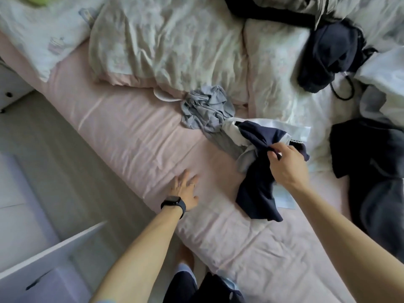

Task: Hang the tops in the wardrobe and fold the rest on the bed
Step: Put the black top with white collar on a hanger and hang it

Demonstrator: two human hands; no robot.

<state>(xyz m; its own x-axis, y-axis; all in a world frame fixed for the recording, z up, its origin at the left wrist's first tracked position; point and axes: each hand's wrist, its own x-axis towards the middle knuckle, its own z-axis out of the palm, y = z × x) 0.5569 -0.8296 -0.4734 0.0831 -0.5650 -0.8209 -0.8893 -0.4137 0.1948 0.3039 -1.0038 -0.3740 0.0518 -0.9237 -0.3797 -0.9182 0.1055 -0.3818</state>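
Note:
My right hand point(286, 167) pinches a crumpled navy garment point(258, 193) and holds it just above the pink sheet of the bed point(131, 136). White cloth point(284, 130) lies tangled with it. A grey-blue garment point(207, 108) is bunched up beside them, towards the duvet. My left hand point(185, 189) rests flat on the sheet near the bed's edge, fingers spread, a black watch on its wrist. More dark clothes lie at the right: a navy heap point(328, 55) on the duvet and a dark grey pile point(371, 169) on the sheet.
A crumpled pale duvet point(170, 47) covers the far half of the bed. White furniture point(13, 84) stands at the left, and a white drawer front point(50, 265) juts out at the lower left. Grey floor point(72, 171) runs along the bed.

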